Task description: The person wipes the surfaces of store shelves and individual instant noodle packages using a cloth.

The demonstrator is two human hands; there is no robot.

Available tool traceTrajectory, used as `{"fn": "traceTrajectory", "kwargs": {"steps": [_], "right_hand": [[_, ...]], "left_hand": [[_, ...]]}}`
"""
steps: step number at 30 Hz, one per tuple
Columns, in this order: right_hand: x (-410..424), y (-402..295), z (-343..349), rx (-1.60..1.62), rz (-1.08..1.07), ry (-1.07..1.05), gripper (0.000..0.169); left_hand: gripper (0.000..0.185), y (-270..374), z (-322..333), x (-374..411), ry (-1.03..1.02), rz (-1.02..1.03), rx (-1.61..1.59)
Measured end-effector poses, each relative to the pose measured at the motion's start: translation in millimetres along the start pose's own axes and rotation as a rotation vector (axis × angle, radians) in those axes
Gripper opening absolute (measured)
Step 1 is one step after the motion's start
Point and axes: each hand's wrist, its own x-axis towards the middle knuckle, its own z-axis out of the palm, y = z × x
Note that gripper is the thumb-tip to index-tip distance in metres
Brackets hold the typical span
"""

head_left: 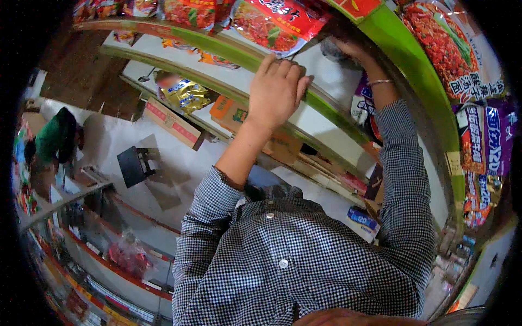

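Observation:
My left hand (277,89) is bent over the green front edge (324,102) of a shop shelf. Its fingertips reach the lower border of a large red noodle packet (269,28); whether they press on it is unclear. Deeper on the same white shelf board (322,75), my right hand (352,49) reaches into shadow. A crumpled grey cloth (332,49) lies under its fingers, which are partly dark. Purple-and-white packets (363,104) stand beside my right forearm.
Above, a higher green shelf edge (391,30) curves past my right arm, with big noodle packets (442,53) on it. Lower shelves bear a gold packet (185,93) and cardboard boxes (173,122). A black stool (134,166) stands on the floor, near another shelving unit (118,269).

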Motion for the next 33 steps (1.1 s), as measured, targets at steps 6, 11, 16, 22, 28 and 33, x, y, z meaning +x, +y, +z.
{"fn": "traceTrajectory", "kwargs": {"steps": [6,11,16,22,28,33], "right_hand": [[23,50,27,-0.282,-0.248,0.103,0.04],[-40,-68,-42,0.189,0.02,-0.142,0.046],[-67,-106,-98,0.351,0.244,-0.782,0.043],[-44,-198,-138,1.037,0.185,-0.239,0.037],[-1,-78,-54,0.805,0.451,0.409,0.043],[28,-39,-9,0.194,0.153,0.238,0.052]], "left_hand": [[0.017,-13,-15,-1,-0.008,0.006,-0.179],[0.022,0,-51,-18,0.021,-0.172,-0.32],[0.043,-7,-41,-19,-0.142,-0.226,-0.671],[0.064,-33,-46,-8,0.049,-0.039,-0.96],[0.042,-90,-72,10,0.166,-0.185,-0.762],[0.045,-114,-57,28,0.124,0.06,-0.389]]}}
